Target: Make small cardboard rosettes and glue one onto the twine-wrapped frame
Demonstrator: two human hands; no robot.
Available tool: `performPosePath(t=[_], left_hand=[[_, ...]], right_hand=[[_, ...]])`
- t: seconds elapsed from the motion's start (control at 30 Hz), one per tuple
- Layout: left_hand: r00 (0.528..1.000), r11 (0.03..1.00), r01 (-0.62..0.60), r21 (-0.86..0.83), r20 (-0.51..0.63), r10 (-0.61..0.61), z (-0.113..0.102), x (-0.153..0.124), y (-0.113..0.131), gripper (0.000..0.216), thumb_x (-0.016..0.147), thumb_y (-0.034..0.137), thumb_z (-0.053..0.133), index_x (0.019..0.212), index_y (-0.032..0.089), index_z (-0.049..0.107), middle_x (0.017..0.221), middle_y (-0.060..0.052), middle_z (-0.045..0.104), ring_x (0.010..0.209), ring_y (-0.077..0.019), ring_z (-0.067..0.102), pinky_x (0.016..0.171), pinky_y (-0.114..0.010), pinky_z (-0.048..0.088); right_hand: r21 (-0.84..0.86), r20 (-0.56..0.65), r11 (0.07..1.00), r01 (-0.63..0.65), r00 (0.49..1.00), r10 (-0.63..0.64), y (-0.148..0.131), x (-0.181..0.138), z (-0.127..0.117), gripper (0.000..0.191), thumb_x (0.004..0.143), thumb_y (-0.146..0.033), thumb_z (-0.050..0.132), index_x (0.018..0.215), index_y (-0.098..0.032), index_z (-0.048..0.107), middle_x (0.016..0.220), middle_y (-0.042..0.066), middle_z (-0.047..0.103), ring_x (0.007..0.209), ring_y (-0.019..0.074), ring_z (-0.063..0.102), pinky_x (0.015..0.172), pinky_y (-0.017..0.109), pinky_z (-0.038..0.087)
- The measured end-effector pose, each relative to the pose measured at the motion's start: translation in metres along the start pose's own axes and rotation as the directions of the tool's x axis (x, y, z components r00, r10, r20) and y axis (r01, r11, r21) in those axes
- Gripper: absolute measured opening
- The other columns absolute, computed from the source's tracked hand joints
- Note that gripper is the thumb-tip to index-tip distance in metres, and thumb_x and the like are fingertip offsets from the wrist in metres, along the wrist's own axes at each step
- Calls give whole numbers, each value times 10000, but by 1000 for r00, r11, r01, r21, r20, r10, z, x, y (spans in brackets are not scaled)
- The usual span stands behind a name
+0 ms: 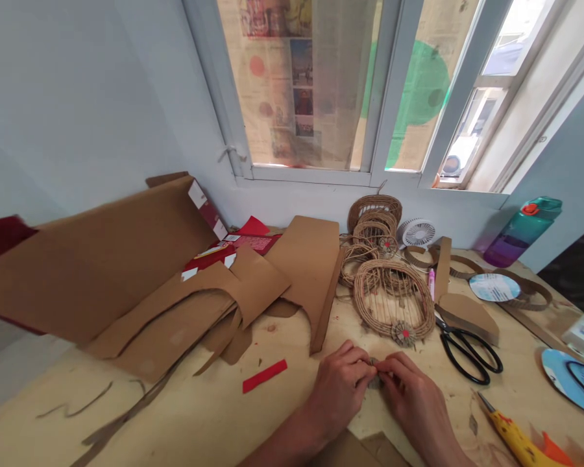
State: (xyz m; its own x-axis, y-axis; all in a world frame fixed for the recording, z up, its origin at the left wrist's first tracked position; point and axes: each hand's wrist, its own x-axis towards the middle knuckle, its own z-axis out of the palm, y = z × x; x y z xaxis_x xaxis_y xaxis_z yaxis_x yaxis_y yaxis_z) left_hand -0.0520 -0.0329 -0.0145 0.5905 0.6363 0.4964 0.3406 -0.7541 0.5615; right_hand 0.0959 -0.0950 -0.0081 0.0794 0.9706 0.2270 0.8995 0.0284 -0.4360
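My left hand (340, 383) and my right hand (411, 392) meet low in the view, just above the wooden table. The fingertips of both pinch a small grey-brown piece (374, 380); most of it is covered by the fingers, and I cannot make out its kind. Beyond them lies a round woven twine basket shape (363, 305) bearing a small rosette (403, 333) with a red centre. A strip of red paper (265, 376) lies left of my left hand. Black-handled scissors (467, 353) rest with handles spread, right of my right hand.
Cut cardboard sheets (304, 259) and a large folded cardboard box (126, 253) fill the left. At right are a yellow glue gun (516, 441), a white fan (417, 232), a pink marker (431, 284) and a teal-purple bottle (523, 233). More twine pieces (374, 211) stand by the wall.
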Motion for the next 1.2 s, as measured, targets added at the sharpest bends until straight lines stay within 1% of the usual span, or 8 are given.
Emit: performPosePath(t=[0.1, 0.27, 0.4, 0.6, 0.73, 0.93, 1.07, 1.2], left_hand=[[999, 999, -13, 46, 48, 11, -3, 1, 3, 232, 866, 102, 519, 706, 184, 666, 764, -35, 657, 759, -178, 529, 627, -279, 442], [993, 997, 16, 74, 116, -24, -9, 3, 9, 264, 883, 99, 487, 690, 181, 646, 802, -45, 660, 787, -192, 524, 660, -294, 434], [990, 998, -3, 66, 143, -6, -9, 4, 8, 267, 890, 94, 470, 694, 179, 629, 786, -42, 656, 772, -188, 520, 655, -289, 419], [984, 990, -63, 128, 176, 40, -9, 4, 8, 278, 889, 89, 451, 686, 175, 620, 760, -43, 655, 749, -188, 513, 648, -295, 411], [982, 984, -85, 157, 180, 57, -8, 3, 7, 250, 880, 91, 467, 703, 172, 624, 781, -45, 662, 753, -192, 512, 635, -300, 407], [981, 987, -86, 134, 183, 60, -8, 3, 7, 275, 891, 108, 448, 702, 183, 635, 762, -51, 665, 730, -193, 511, 624, -313, 399], [984, 997, -37, 62, 175, 26, -9, 3, 6, 277, 881, 97, 458, 713, 182, 661, 799, -54, 681, 766, -195, 527, 659, -313, 422], [984, 978, 141, -155, 133, -121, -11, 5, 2, 186, 811, 105, 569, 769, 206, 719, 828, -40, 690, 814, -190, 561, 728, -302, 459]], right_hand=[[-8, 23, 1000, 22, 999, -22, 3, 1, 0, 248, 886, -239, 419, 817, -265, 656, 858, 0, 679, 706, 139, 655, 578, 212, 456], [-25, 54, 998, 63, 997, -62, 9, 4, 1, 255, 869, -224, 428, 802, -259, 671, 860, 14, 694, 711, 148, 654, 589, 218, 450], [-5, 73, 999, 33, 997, -33, 8, 5, -1, 258, 871, -227, 432, 778, -258, 671, 835, 3, 688, 690, 138, 645, 572, 213, 432], [-41, 96, 999, 13, 995, -9, 5, 5, -3, 247, 849, -182, 458, 778, -270, 677, 815, -19, 682, 709, 137, 645, 597, 212, 423], [-94, 90, 994, 48, 995, -39, 6, 5, -2, 257, 851, -179, 451, 779, -271, 680, 815, -14, 690, 708, 146, 651, 596, 220, 423], [-116, 27, 989, 95, 995, -92, 9, 5, 2, 264, 839, -177, 452, 745, -267, 681, 772, -8, 697, 675, 148, 655, 581, 222, 418], [-74, 56, 996, 57, 997, -53, 9, 5, 2, 268, 849, -200, 439, 747, -267, 678, 807, -3, 697, 697, 161, 660, 585, 232, 424], [100, 97, 994, -40, 995, 31, 10, 4, -3, 252, 872, -290, 445, 805, -267, 687, 844, 1, 691, 671, 146, 654, 584, 224, 436]])
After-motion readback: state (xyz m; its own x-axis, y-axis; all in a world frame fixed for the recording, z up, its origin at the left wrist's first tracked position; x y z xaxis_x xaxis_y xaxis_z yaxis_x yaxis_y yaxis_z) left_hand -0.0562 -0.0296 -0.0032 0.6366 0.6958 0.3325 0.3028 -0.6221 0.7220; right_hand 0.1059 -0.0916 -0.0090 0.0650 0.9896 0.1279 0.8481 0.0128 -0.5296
